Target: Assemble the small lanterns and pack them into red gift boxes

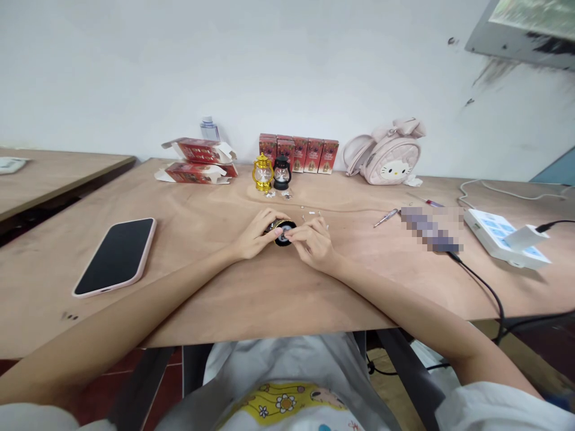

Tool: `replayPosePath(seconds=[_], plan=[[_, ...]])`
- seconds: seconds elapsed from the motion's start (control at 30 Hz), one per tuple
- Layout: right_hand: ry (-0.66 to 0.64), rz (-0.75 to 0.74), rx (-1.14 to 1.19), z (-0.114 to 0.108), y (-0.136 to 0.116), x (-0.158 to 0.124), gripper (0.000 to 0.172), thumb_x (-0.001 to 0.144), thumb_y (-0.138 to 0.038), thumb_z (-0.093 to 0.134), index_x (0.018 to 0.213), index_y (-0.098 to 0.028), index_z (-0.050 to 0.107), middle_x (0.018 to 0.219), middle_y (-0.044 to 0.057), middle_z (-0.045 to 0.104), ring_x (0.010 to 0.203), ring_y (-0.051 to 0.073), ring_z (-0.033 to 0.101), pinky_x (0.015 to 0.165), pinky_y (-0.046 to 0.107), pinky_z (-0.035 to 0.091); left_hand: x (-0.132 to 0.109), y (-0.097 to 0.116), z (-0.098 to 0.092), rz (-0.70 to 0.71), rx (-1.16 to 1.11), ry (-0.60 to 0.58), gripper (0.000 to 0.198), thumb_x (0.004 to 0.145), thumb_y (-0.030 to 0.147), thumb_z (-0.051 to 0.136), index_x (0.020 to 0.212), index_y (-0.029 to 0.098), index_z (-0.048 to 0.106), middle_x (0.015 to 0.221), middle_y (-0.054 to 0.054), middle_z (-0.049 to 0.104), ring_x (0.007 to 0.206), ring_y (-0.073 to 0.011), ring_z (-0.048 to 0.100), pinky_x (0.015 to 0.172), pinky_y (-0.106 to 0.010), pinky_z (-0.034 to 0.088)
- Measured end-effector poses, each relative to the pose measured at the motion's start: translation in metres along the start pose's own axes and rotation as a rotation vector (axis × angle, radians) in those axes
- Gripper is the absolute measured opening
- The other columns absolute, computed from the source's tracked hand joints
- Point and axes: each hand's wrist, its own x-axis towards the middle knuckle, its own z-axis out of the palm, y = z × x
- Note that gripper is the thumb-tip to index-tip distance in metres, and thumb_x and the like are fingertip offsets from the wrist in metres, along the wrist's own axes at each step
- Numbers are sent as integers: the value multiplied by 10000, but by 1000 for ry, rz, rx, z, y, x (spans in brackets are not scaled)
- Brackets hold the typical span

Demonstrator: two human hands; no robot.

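Note:
My left hand (260,234) is closed around a small lantern (284,238), dark with gold on its side. It is tilted so that its round black-rimmed underside, pale inside, faces me. At this underside, the fingertips of my right hand (313,242) are pinched together; whatever they hold is too small to make out. Behind my hands, a gold lantern (263,173) and a black lantern (282,174) stand upright side by side. Small loose pieces (286,194) lie at their feet, and a few tiny parts (312,213) lie just beyond my right hand.
Red boxes (314,155) stand by the wall, with opened boxes (197,172) and a bottle (209,129) to their left. A phone (115,257) lies left. Rightward are a pink bag (390,158), screwdrivers (385,218), a blurred cabled device (429,230) and a power strip (505,236).

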Motion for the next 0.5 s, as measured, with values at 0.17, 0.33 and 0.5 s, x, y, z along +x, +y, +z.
replayPosePath(seconds=[0.17,0.33,0.5], plan=[[-5,-5,-10,1,1,0,147,919,-96,537,845,-219,564,775,-25,720,680,140,560,679,322,356,0,-1,0,10,7,-3,580,937,642,295,1154,183,574,1109,-95,600,1063,-224,514,1002,-377,379],[-86,-7,-24,1,2,-3,169,947,-107,490,849,-223,564,806,-15,716,692,147,562,686,334,335,0,-3,1,-2,4,-7,576,933,646,300,1165,198,577,1113,-93,593,1071,-230,509,996,-384,378],[-141,46,-26,2,3,-5,181,967,-132,447,867,-225,566,838,-5,713,675,151,519,694,337,328,0,-2,0,6,9,-13,573,931,647,306,1151,190,572,1117,-101,598,1084,-237,513,1006,-398,371]])
